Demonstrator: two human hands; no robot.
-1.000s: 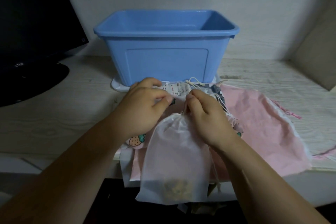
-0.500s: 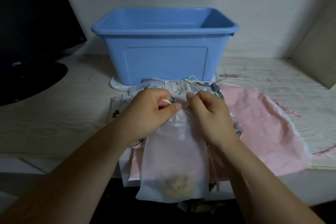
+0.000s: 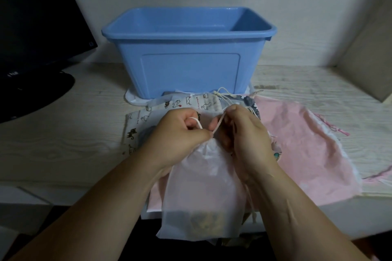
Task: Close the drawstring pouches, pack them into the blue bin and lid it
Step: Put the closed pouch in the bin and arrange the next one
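Several pouches (image 3: 307, 150) and a blue bin (image 3: 191, 74) share a pale desk (image 3: 63, 144).

Two bare arms — the left forearm (image 3: 101, 203) at 7 o'clock, the right forearm (image 3: 297, 207) at 5 o'clock. Left hand (image 3: 178, 135) and right hand (image 3: 246, 131) are bare too. Faint tendon ridges line the right forearm toward the wrist.

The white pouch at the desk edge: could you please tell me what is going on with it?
A person is closing the white pouch: the left hand and right hand each pinch a drawstring cord at its gathered neck. A pink pouch and a printed pouch lie flat nearby. The blue bin behind stands unlidded.
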